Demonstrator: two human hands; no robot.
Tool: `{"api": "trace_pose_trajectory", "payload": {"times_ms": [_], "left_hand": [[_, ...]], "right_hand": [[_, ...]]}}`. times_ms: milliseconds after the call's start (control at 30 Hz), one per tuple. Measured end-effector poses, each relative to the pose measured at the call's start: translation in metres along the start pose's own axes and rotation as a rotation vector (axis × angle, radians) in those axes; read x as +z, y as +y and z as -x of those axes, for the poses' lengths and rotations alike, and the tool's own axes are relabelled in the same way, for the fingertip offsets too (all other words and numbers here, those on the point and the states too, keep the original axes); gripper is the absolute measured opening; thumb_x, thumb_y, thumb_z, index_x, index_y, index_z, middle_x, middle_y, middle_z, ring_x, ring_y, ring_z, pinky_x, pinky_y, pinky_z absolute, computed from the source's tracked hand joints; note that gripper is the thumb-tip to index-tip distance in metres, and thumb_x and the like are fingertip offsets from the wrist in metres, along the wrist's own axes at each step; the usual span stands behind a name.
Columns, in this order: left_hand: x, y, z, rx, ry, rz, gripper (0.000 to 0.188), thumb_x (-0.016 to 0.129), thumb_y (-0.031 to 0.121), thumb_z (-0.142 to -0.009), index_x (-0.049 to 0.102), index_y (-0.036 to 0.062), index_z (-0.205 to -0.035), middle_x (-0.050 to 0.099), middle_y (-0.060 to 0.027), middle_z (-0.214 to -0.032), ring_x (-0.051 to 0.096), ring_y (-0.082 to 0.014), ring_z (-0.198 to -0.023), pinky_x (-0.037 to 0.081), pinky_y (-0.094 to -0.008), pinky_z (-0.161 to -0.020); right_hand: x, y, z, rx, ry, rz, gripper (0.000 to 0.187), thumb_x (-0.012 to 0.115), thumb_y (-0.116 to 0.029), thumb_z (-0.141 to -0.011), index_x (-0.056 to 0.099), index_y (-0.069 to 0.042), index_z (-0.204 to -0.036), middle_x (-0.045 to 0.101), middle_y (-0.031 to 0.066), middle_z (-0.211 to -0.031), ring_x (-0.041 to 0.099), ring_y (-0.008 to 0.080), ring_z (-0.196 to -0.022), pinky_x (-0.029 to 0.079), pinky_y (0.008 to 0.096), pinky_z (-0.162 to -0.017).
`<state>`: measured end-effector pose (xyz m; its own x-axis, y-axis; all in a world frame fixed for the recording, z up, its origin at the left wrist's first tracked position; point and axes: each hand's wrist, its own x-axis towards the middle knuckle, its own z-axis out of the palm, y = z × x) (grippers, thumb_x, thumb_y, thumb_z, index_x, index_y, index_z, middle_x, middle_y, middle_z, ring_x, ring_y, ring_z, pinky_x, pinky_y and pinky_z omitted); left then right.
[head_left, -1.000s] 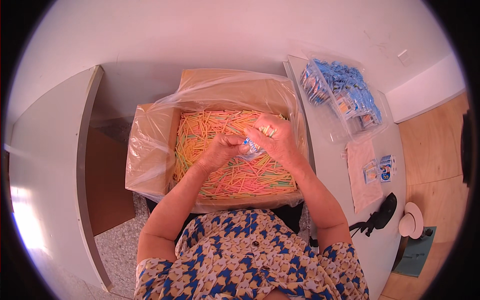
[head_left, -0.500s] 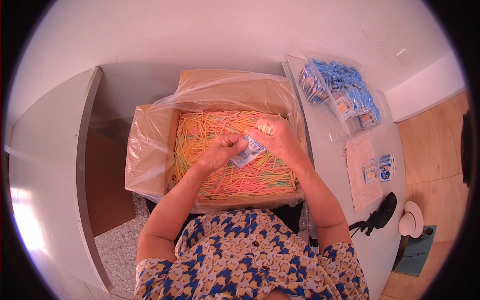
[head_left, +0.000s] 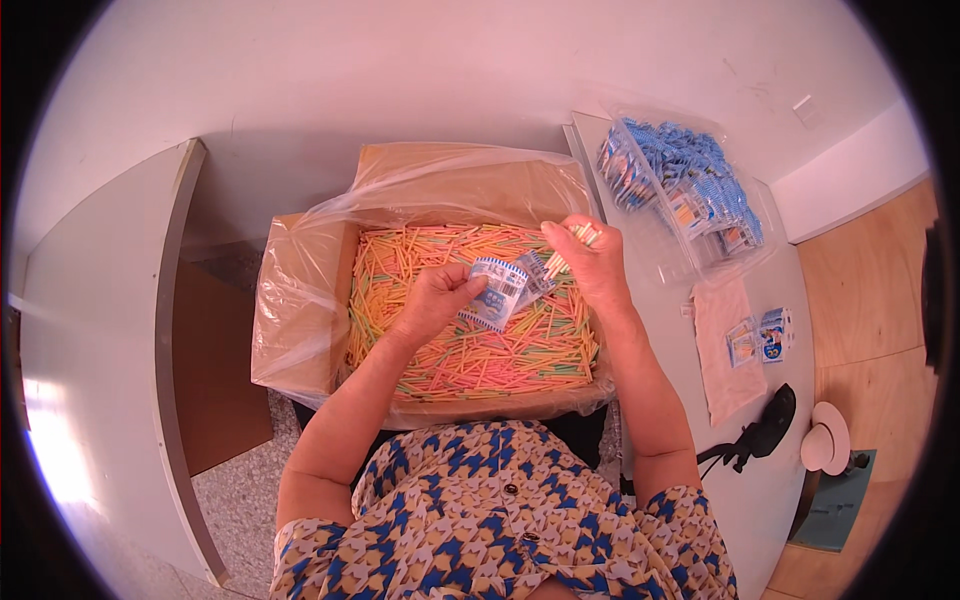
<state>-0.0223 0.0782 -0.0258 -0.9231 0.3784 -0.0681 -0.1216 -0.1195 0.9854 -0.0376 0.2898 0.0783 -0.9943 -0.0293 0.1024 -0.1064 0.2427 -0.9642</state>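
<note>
A cardboard box (head_left: 300, 340) lined with clear plastic sits in front of me, filled with thin coloured sticks (head_left: 470, 350) in orange, yellow, green and pink. My left hand (head_left: 435, 300) pinches a small blue-and-white packet (head_left: 497, 292) over the sticks. My right hand (head_left: 590, 262) holds a small bunch of pale sticks (head_left: 570, 250), whose ends point at the packet's open end. Both hands hover just above the pile.
On the grey table (head_left: 780, 480) to the right lies a clear bag of blue packets (head_left: 680, 190), a beige cloth (head_left: 725, 345) with two packets (head_left: 760, 338), a black tool (head_left: 760, 432) and a white cap (head_left: 826, 438). A grey panel (head_left: 100, 360) stands left.
The packet has come down and left with my left hand. My right hand has drawn slightly apart to the right, its bunch of sticks now showing between the fingers.
</note>
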Motion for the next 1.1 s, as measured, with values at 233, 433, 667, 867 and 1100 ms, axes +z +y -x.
{"api": "trace_pose_trajectory", "payload": {"times_ms": [233,433,667,867,1100], "left_hand": [[0.0,0.004,0.005,0.048,0.033,0.046,0.005,0.067,0.003,-0.084,0.07,-0.0007,-0.086,0.068,-0.0026,-0.085,0.06,-0.0073,-0.077,0.05,-0.0234,-0.069],[0.004,0.005,0.004,0.129,-0.05,0.191,0.014,0.07,-0.005,-0.077,0.072,0.0016,-0.089,0.067,-0.0081,-0.106,0.063,-0.0144,-0.091,0.053,-0.026,-0.078],[0.003,0.008,0.004,0.134,-0.135,0.11,0.018,0.07,-0.006,-0.076,0.072,0.0022,-0.092,0.066,-0.006,-0.107,0.062,-0.0137,-0.097,0.051,-0.0272,-0.084],[0.003,0.018,0.007,0.102,-0.128,0.117,0.017,0.068,-0.003,-0.08,0.071,0.0033,-0.095,0.067,-0.0031,-0.101,0.061,-0.0103,-0.092,0.051,-0.0259,-0.081],[0.005,0.017,0.007,0.096,-0.096,0.179,0.014,0.067,0.002,-0.084,0.072,0.0045,-0.097,0.068,-0.0008,-0.092,0.061,-0.0086,-0.087,0.051,-0.026,-0.078]], "right_hand": [[0.006,-0.005,0.011,0.154,-0.069,-0.295,0.021,0.073,-0.021,-0.082,0.065,-0.002,-0.079,0.059,-0.0018,-0.062,0.05,0.0037,-0.053,0.038,0.021,-0.047],[0.014,-0.023,0.015,0.184,-0.178,-0.291,0.022,0.073,-0.022,-0.082,0.066,-0.002,-0.079,0.061,0.0,-0.065,0.053,0.0047,-0.055,0.04,0.0206,-0.049],[0.03,-0.006,0.014,-0.158,-0.244,0.161,0.02,0.072,-0.015,-0.083,0.062,0.0,-0.073,0.054,-0.0007,-0.066,0.047,0.0061,-0.06,0.036,0.0239,-0.053],[0.037,-0.019,0.021,-0.199,-0.263,0.197,0.024,0.072,-0.019,-0.082,0.061,0.0,-0.072,0.054,0.0037,-0.064,0.047,0.0093,-0.06,0.038,0.0271,-0.053],[0.034,-0.013,0.022,-0.201,-0.265,0.11,0.028,0.074,-0.027,-0.081,0.063,-0.001,-0.075,0.057,0.0035,-0.065,0.051,0.0098,-0.063,0.042,0.0257,-0.055]]}}
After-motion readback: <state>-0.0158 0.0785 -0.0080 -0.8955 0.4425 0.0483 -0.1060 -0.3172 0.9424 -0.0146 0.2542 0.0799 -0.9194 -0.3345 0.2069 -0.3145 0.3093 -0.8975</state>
